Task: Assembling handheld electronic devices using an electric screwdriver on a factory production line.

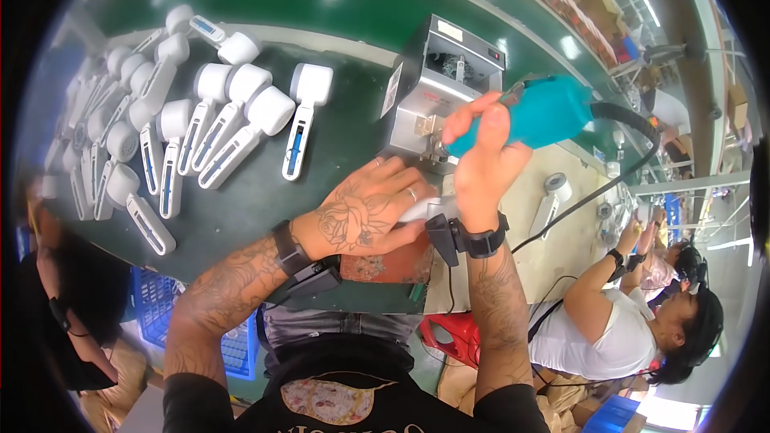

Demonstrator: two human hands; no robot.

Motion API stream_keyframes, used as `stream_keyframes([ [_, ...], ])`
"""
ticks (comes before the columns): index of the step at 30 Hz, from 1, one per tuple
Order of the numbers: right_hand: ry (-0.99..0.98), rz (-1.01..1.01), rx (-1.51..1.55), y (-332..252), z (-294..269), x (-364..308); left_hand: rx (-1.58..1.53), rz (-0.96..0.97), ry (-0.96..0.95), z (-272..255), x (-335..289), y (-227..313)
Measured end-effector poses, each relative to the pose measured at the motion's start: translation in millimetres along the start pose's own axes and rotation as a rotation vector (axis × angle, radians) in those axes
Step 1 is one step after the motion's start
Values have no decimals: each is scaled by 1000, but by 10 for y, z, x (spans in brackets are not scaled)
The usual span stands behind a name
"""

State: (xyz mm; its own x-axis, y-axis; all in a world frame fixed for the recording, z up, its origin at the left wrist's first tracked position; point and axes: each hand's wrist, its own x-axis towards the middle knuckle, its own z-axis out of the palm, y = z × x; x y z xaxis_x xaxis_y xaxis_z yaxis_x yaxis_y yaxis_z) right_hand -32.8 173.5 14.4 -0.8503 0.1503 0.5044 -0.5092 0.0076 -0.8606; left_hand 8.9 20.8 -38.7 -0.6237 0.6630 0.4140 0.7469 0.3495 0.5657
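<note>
My right hand is wrapped round a teal electric screwdriver with a black cable. The tool lies nearly level, its front end close to the outlet of a silver screw feeder. Whether its tip touches the feeder is hidden by my fingers. Low over the bench, my left hand grips a white handheld shower head, mostly covered by that hand and my right wrist. A reddish-brown board lies beneath, close to the bench's front edge.
Many white shower heads crowd the left of the green bench, some piled up. One more lies on the pale sheet at right. The screwdriver's cable loops right. A co-worker in white sits at right; another person is at left.
</note>
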Motion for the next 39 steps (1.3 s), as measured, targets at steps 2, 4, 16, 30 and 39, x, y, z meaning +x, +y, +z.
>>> stream_keyframes([
  [2, 9, 23, 12, -33, 2, -41, 9, 1, 32, 16, -32, -9],
  [4, -31, 100, 7, -94, 27, -96, 15, 5, 39, 22, -58, -31],
  [16, 28, 127, -1, -436, -414, -622, -20, -17, 83, 33, 9, -26],
  [30, -69, 130, 151, -282, -394, -718, 30, -11, 46, 38, -7, 0],
  [39, -42, 113, 136, -286, -365, -720, 71, -5, 75, -10, 34, 55],
])
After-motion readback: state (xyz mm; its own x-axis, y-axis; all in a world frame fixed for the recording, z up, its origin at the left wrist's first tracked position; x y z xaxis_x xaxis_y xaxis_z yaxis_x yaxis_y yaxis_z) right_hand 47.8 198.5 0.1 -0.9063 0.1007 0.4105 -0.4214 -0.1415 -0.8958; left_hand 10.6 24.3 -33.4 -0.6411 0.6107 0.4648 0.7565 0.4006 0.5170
